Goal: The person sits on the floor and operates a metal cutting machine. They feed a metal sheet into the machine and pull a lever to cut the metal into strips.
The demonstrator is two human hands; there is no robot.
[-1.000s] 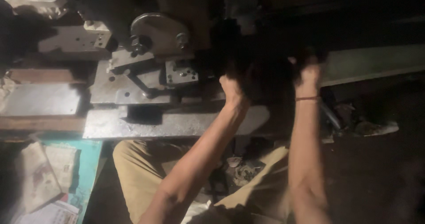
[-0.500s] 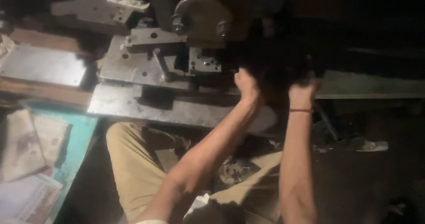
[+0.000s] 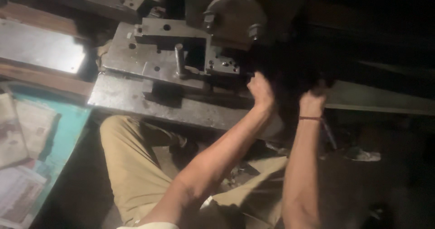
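Observation:
My left hand [image 3: 260, 91] is raised at the right end of a grey metal press die [image 3: 176, 61], its fingers curled onto a dark object [image 3: 290, 70] that I cannot make out in the shadow. My right hand [image 3: 312, 100], with a red thread around the wrist, reaches into the same dark patch just to the right; its fingers are hidden in the dark. The die has a vertical guide pin [image 3: 179, 59] and a rounded steel part [image 3: 233, 14] above it, and rests on a thick steel base plate [image 3: 136, 100].
My legs in tan trousers [image 3: 131, 161] sit under the plate. A teal surface with papers [image 3: 27, 138] lies at the lower left. A flat metal plate [image 3: 41, 48] is at the left, and a pale beam [image 3: 380, 102] runs to the right.
The view has swung so the machine sits further right and higher in frame. Both hands stay up in the dark area right of the die, with little change in their grip.

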